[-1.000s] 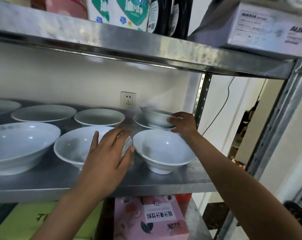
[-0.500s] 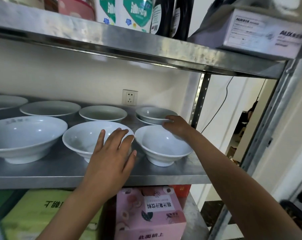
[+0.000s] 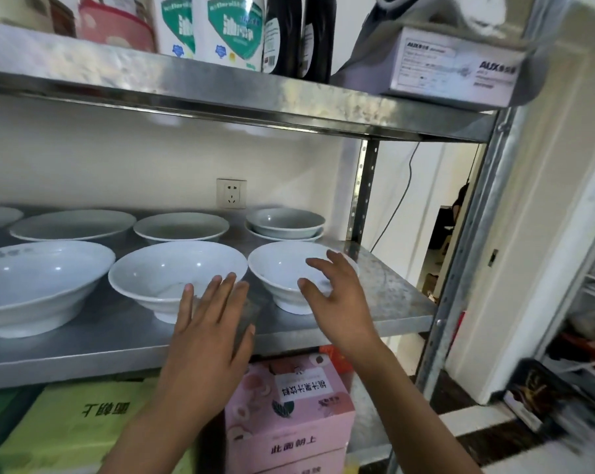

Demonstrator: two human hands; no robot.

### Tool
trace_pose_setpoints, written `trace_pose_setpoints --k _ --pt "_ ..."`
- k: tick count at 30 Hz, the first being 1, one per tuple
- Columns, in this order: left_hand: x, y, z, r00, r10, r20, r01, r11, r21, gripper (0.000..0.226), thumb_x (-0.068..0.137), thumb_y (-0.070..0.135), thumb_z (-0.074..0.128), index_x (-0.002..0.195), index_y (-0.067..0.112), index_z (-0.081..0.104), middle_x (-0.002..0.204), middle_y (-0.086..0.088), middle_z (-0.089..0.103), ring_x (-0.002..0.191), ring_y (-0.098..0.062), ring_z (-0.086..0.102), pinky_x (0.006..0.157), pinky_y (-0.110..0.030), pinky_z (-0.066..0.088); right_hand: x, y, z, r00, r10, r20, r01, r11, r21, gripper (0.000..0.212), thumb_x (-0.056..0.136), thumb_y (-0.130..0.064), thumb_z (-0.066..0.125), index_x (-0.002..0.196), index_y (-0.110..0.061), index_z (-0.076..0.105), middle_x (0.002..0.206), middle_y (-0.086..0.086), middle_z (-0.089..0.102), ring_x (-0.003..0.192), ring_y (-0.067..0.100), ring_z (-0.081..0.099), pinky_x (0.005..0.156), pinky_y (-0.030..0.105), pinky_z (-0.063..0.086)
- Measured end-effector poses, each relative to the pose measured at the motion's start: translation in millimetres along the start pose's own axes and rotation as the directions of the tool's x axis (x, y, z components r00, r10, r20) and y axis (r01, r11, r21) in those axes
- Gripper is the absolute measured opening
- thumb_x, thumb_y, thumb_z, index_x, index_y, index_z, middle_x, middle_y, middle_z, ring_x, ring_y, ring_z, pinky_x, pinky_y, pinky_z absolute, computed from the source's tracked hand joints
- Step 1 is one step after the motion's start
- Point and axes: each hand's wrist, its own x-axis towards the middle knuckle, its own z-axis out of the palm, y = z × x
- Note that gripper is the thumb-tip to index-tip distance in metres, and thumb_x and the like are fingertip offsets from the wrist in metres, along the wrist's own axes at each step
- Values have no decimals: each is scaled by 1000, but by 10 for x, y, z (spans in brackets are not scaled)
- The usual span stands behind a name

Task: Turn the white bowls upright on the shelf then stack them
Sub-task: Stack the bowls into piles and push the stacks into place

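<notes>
Several white bowls stand upright on the steel shelf (image 3: 384,271). At the front right is one bowl (image 3: 279,268), with a second bowl (image 3: 166,271) beside it and a larger bowl (image 3: 39,278) at the left. At the back right a small bowl (image 3: 285,222) sits stacked in another. My right hand (image 3: 333,295) hovers over the front right bowl's near rim, fingers spread, holding nothing. My left hand (image 3: 210,323) is flat in front of the middle bowl, fingertips at its rim.
More shallow bowls (image 3: 181,225) and plates (image 3: 74,224) line the back row. A wall socket (image 3: 231,193) is behind them. The upper shelf (image 3: 220,94) carries bottles and a box. Below are a pink carton (image 3: 289,405) and a green box (image 3: 70,419). A steel upright (image 3: 467,254) stands at right.
My right hand let go of the back right bowl, now seated in the one under it, and drew back over the front right bowl. My left hand slid back slightly from the middle bowl.
</notes>
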Motion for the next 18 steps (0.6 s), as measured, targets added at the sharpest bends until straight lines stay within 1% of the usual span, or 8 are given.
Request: trace_pose_setpoints --k 1,3,6,8,11,13,15,18 --pt "-21 -15 13 1000 6 -2 -6 1000 -10 63 94 44 30 149 13 33 156 -8 32 146 -20 23 119 -45 3 -101 31 14 1000 -8 -24 8 1000 -10 40 90 -34 64 129 -29 59 156 -3 29 146 10 17 119 33 20" --pt "-55 -32 21 1000 5 -19 -6 999 -50 65 92 44 30 150 13 32 157 -9 30 147 -20 20 120 -42 1 -238 76 32 998 -7 -54 5 1000 -28 45 91 -36 62 135 -31 54 161 -3 14 149 10 4 120 31 13" --pt "-102 -22 41 999 -2 -47 -2 997 -83 66 91 43 31 149 13 32 158 -10 28 148 -23 16 121 -42 0 -347 106 71 993 107 -53 -104 992 68 47 92 -42 60 137 -37 48 162 -4 4 149 13 5 120 34 19" --pt "-116 1 48 998 -16 -61 10 996 -92 66 90 42 32 149 13 32 158 -11 26 149 -24 12 121 -44 1 -369 107 99 986 150 -74 -141 984 111 43 91 -42 60 132 -39 49 159 -2 15 146 17 19 116 38 32" --pt "-88 11 47 996 -44 -78 37 995 -88 65 88 36 35 148 11 32 157 -12 28 149 -26 13 121 -45 1 -365 74 131 979 190 -75 -172 965 197 39 88 -35 67 122 -41 51 145 -5 37 129 12 40 104 31 43" --pt "-48 -35 45 993 -60 -103 52 996 -77 63 88 29 36 146 7 32 153 -15 36 146 -29 22 121 -46 1 -344 64 151 972 224 -72 -198 943 268 37 85 -33 70 113 -46 52 135 -9 44 120 10 44 94 42 52" --pt "-15 -102 32 988 -87 -131 79 994 -71 60 89 25 37 145 4 34 149 -18 41 143 -31 29 120 -46 0 -329 65 167 965 253 -73 -220 928 302 32 84 -33 71 105 -50 52 127 -13 48 117 11 47 86 51 55" --pt "22 -175 0 981 -111 -159 101 993 -67 55 91 28 37 139 4 43 132 -18 57 130 -32 46 119 -49 6 -335 81 206 962 252 -104 -205 920 334 27 84 -31 71 101 -45 55 124 -15 53 116 7 51 90 47 53"
